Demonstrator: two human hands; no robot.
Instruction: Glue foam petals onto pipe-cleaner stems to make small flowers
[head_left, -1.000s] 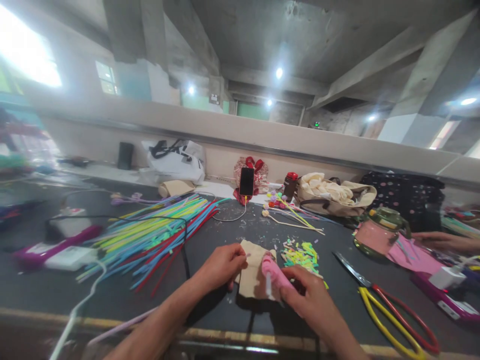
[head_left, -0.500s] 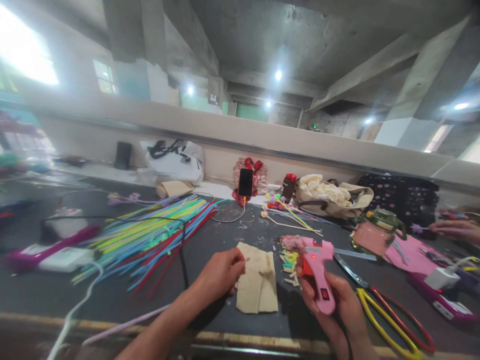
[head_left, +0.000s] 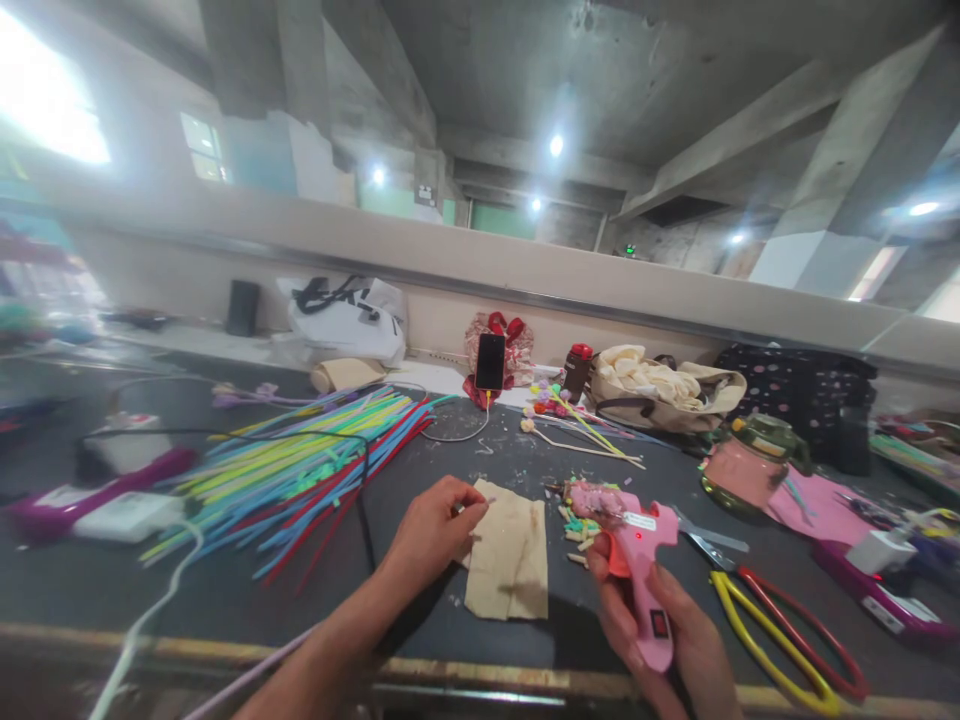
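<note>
My right hand (head_left: 660,630) is wrapped round the handle of a pink hot glue gun (head_left: 643,570), a finger by its orange-red trigger and a small red light glowing on its side. The nozzle points left, above a pile of short cut pieces (head_left: 579,528) in yellow, green and cream. At the upper left corner of a creased beige cloth (head_left: 508,560), my left hand (head_left: 442,520) is closed in a pinch. A tiny lilac tip shows by its fingertips; what they hold is mostly hidden. A lilac stem (head_left: 255,670) runs under my left forearm near the table edge.
Colourful pipe cleaners (head_left: 300,460) lie in a heap to the left, a black cable across them. Yellow-and-red-handled scissors (head_left: 780,620) lie right. Purple power strips (head_left: 885,590) sit at both sides. A phone (head_left: 490,362) stands behind; a green-lidded jug (head_left: 742,465) is at right.
The glue gun has tilted and shifted slightly right and down. My left hand has moved a little left and up. Another person's hand at the far right has left the view.
</note>
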